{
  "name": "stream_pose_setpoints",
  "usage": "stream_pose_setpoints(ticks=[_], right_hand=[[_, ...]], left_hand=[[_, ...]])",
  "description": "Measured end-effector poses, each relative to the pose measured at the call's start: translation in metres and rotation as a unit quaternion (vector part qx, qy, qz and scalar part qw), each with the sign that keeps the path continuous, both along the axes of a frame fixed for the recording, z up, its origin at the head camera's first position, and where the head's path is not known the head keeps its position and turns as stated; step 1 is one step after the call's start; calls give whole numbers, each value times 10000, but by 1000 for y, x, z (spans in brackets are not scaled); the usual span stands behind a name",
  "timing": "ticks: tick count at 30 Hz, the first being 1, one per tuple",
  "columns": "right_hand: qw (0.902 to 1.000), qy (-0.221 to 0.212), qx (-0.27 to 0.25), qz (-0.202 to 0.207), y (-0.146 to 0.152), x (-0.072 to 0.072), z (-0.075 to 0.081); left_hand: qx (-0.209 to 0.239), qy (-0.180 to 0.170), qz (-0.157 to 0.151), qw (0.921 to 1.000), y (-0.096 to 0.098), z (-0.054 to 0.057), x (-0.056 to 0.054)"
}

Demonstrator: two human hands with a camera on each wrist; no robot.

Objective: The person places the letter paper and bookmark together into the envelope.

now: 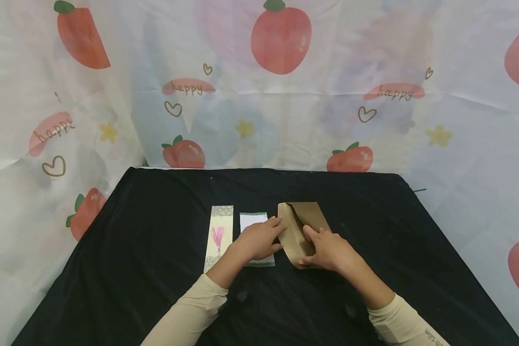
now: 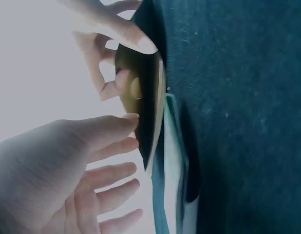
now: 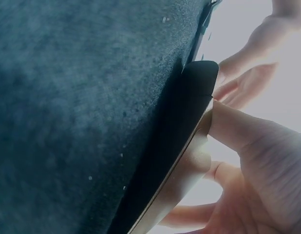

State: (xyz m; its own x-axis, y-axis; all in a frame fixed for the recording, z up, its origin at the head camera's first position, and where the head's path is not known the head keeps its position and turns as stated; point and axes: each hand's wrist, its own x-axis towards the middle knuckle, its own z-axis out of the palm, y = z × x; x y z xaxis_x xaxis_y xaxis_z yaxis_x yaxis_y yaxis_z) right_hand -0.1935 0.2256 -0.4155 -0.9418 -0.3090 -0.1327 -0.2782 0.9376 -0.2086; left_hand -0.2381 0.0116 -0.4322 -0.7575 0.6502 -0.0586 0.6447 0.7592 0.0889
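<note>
A brown paper envelope (image 1: 307, 210) lies on the black cloth, its flap lifted from the body along a dark opening. My left hand (image 1: 261, 240) reaches over a white card with green edges (image 1: 253, 219), and its loosely extended fingers touch the flap's left side. In the left wrist view that thumb (image 2: 109, 129) meets the envelope's edge. My right hand (image 1: 330, 250) pinches the envelope at the opening, thumb near the lower corner and index finger bent at the mouth. Left of the card lies a cream bookmark-like strip (image 1: 220, 217) bearing a pink tassel (image 1: 218, 236).
Black cloth (image 1: 155, 230) covers the table, whose far edge meets a pale fabric backdrop (image 1: 285, 120) printed with fruit and hearts. The strip, card and envelope lie side by side near the middle.
</note>
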Motion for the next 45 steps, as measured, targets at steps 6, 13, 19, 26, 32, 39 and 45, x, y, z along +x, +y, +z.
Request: stream_pose_setpoints(ticks=[6,13,19,26,32,39,45], right_hand=[[10000,-22,-35,-29,1,-1,0],[9999,-30,-164,37,2,0,-3],[9993,-4,-274,245,5,-1,-3],[9990,-33,-318,304,6,-1,-1],[9994,-38,-244,246,6,-2,-1],[9996,-90,-168,213,4,-2,-1],[9996,-26,-124,245,2,-3,-1]], left_hand=[[435,-542,104,9975,-17,13,1],[810,-733,551,9925,-42,17,-6],[1028,-963,1070,9842,-63,21,-10],[1238,-1294,1435,9733,-81,24,-16],[1689,-1858,1809,9509,-93,19,-30],[2950,-3022,2108,8816,-100,1,-40],[3322,-2678,2213,8769,-98,-4,-40]])
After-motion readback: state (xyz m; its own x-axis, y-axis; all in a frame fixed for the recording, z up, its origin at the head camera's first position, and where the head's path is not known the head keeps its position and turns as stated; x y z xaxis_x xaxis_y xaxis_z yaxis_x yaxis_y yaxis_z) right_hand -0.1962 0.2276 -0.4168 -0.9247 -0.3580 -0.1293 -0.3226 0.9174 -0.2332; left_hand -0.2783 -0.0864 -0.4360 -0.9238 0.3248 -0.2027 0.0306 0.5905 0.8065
